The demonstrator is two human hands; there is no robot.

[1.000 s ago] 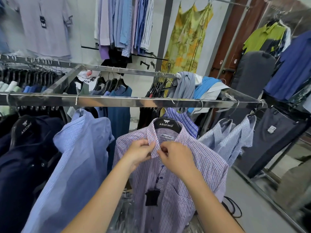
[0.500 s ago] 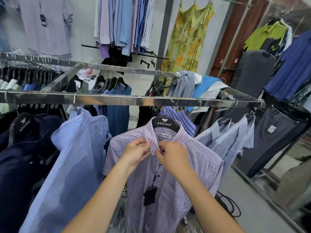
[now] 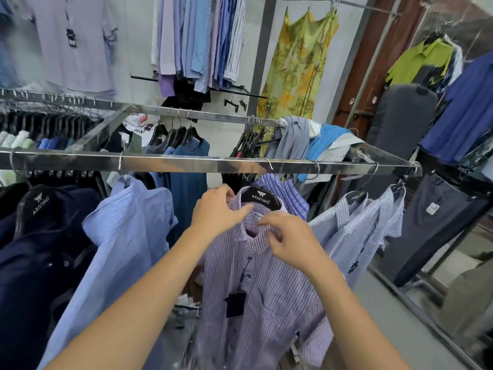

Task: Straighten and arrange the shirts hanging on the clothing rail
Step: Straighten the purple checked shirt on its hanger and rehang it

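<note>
The purple striped shirt (image 3: 266, 289) hangs front-on, long axis vertical, from the steel rail (image 3: 186, 164) above both grips. Its collar is clasped by the left grip (image 3: 216, 212) and pinched by the right grip (image 3: 290, 241). A blue shirt (image 3: 120, 236) hangs to their left.

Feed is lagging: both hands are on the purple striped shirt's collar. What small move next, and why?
Probably smooth the collar down around the hanger: the left hand grips its left side beside the hanger, the right hand pinches its front.
</note>
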